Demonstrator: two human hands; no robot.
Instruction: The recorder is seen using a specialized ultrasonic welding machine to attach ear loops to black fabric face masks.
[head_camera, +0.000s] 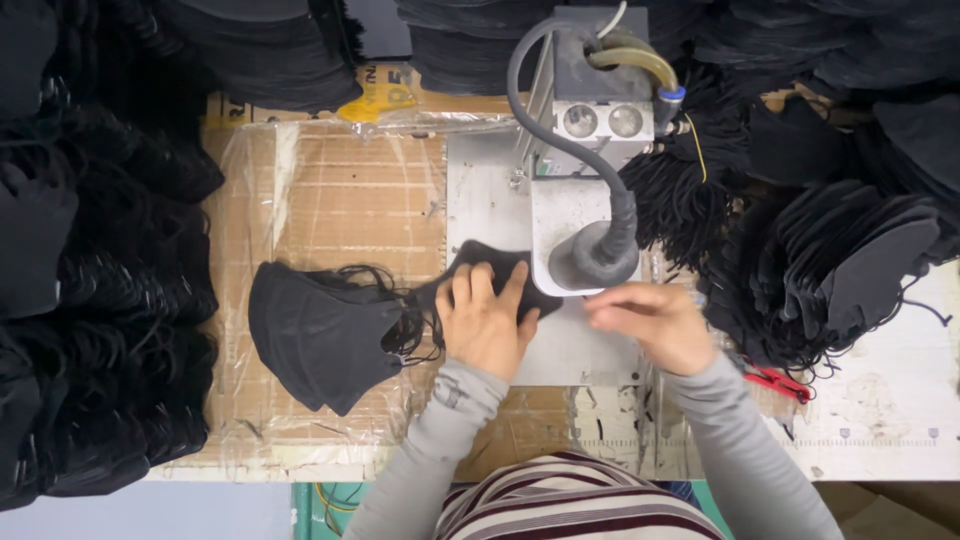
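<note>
My left hand (486, 320) lies flat on a black face mask (490, 265), pressing it onto the metal plate (485, 200) under the head of a small press machine (590, 150). My right hand (650, 322) sits just right of it at the plate's front edge, fingers pinched together near the mask's right end; what it pinches is hidden. A short pile of finished black masks (320, 335) with loose ear loops lies to the left of my left hand.
Tall stacks of black masks (90, 260) line the left side and back. More masks fan out at the right (850, 270), with a bundle of black ear loops (675, 205). Red scissors (775, 380) lie by my right forearm. The cardboard top (340, 200) is wrapped in plastic.
</note>
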